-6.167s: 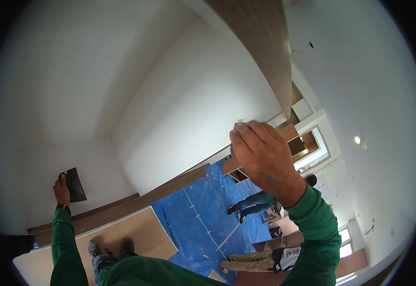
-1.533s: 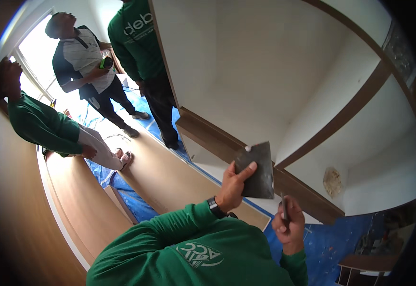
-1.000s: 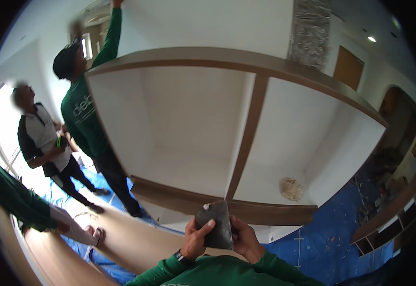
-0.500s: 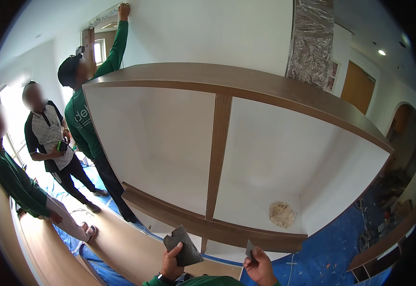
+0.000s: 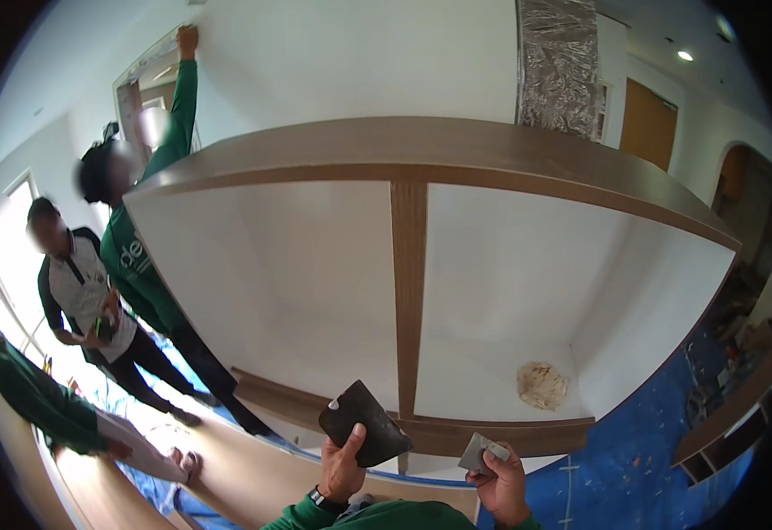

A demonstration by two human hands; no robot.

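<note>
My left hand grips a dark, flat, rectangular plate, thumb on its face. A pale dab sits at the plate's upper left corner. To its right, my right hand pinches a small grey flat scraper between thumb and fingers. The two tools are apart. Both hands are held in front of the lower edge of a large wooden cabinet with white inner panels and a brown middle post. In the right compartment, low down, is a round tan, crumpled-looking thing.
A person in green reaches up to a frame at the left wall. Two more people stand beyond the boards at left. Blue sheeting covers the floor at right, near a low shelf unit. A plastic-wrapped column rises behind.
Both hands sit slightly higher and farther right in view. The scraper has turned from nearly edge-on to show its flat face. The whole view has shifted a little.
</note>
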